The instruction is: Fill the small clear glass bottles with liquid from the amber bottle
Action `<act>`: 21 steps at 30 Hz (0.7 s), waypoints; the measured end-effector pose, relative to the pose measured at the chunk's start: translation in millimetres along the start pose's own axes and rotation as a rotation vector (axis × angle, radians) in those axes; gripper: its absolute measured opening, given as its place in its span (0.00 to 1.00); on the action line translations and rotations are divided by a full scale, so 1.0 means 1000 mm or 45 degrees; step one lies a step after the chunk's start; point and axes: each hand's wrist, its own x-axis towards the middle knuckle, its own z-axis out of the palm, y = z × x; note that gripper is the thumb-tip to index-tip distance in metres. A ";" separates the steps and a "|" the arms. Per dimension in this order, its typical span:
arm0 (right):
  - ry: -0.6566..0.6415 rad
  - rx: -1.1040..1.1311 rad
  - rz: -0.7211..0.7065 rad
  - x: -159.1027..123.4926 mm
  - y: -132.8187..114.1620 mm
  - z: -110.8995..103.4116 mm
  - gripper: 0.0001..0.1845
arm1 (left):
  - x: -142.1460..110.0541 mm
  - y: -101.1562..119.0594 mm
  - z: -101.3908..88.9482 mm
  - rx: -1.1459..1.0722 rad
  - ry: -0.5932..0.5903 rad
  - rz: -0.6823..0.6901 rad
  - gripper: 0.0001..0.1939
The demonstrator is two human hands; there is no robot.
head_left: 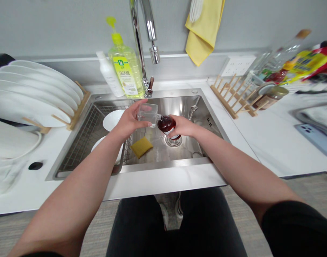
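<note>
Over the steel sink [179,165], my left hand [129,121] is wrapped round a clear square glass bottle [147,115] held on its side. My right hand [182,126] grips a small brown bottle [166,125], tipped so that its neck meets the clear bottle's mouth. Both bottles hang above the drain [173,141]. A yellow sponge [141,146] lies on the sink floor just below my left hand.
A wire rack [85,137] in the sink's left half holds two white bowls [112,119]. The faucet [144,43], a dish soap bottle [124,67] and a white bottle [108,73] stand behind. White plates [34,92] fill a rack at left. A wooden rack [234,96], jars and a phone [317,137] are at right.
</note>
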 end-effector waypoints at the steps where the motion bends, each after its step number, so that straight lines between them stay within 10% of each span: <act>1: 0.002 -0.002 -0.001 0.000 0.001 0.000 0.34 | 0.000 0.000 0.000 0.006 -0.003 0.006 0.57; 21: 0.007 -0.038 0.003 0.000 0.000 0.000 0.33 | 0.000 0.002 -0.001 0.054 -0.006 0.030 0.56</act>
